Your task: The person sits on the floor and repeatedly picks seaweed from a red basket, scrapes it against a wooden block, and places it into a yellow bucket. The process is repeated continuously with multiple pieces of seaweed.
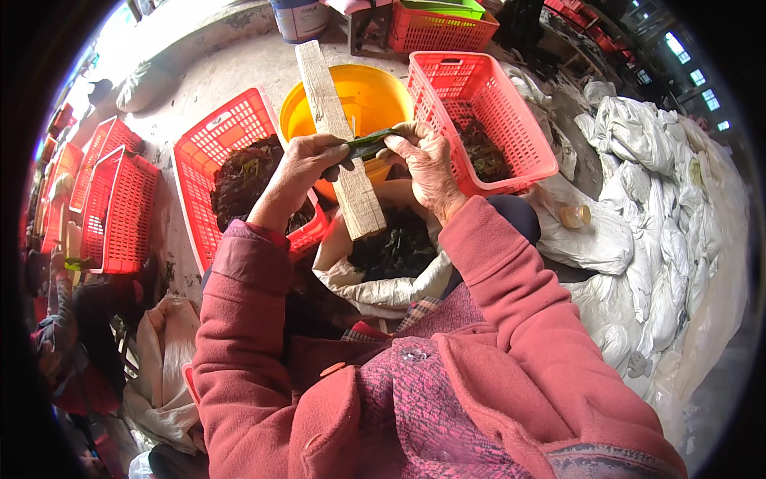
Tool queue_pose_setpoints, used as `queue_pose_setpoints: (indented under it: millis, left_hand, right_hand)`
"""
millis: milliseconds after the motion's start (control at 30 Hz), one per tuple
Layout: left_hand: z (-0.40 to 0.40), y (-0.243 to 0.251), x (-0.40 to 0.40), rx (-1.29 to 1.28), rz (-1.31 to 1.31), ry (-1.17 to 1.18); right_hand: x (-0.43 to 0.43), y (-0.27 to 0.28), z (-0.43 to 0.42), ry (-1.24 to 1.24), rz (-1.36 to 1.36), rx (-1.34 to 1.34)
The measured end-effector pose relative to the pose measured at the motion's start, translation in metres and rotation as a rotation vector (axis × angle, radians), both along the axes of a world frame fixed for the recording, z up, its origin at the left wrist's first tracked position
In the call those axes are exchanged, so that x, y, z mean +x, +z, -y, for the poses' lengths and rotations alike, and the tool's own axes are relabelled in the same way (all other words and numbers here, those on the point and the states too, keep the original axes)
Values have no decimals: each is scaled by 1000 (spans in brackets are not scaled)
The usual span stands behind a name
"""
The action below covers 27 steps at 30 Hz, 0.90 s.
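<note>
A dark green strip, seemingly seaweed [370, 143], is stretched between my two hands above a wooden board [329, 96]. My left hand [311, 161] pinches one end between thumb and fingers. The other end is gripped by my right hand [423, 164]. The board lies across a yellow bucket [383, 90], its near end over an open white woven sack [389, 293] with dark green leafy material [398, 248] inside. To the left, a red plastic crate [203, 141] holds brownish seaweed [245, 170]. Another red crate [508, 114] stands at the right with a dark pile [482, 146] in it.
Full white sacks [646, 209] are heaped at the right, with a small lidded jar [575, 216] on one. More red crates [119, 209] stand at the far left near another person [60, 335]. A blue-and-white bucket [299, 21] and a red crate [440, 30] stand at the back.
</note>
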State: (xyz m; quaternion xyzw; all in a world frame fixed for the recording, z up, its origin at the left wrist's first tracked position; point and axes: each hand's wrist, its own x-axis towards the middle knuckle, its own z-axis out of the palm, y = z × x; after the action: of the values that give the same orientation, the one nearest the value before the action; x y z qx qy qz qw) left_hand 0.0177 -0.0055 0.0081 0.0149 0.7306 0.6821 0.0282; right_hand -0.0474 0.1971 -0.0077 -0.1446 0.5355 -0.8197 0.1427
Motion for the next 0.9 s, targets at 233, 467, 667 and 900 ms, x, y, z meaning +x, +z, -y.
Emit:
queue_pose_setpoints:
  millis: [233, 467, 667, 900]
  left_hand:
    - [6, -22, -9, 5, 17, 128]
    - [19, -35, -9, -588, -267, 158]
    - [20, -29, -5, -755, -269, 147]
    - [26, -20, 0, 132, 144, 75]
  right_hand:
    - [-2, 4, -7, -65, 35, 35]
    - [1, 0, -7, -85, -65, 169]
    - [3, -1, -7, -73, -117, 255]
    - [-2, 0, -11, -127, -34, 198]
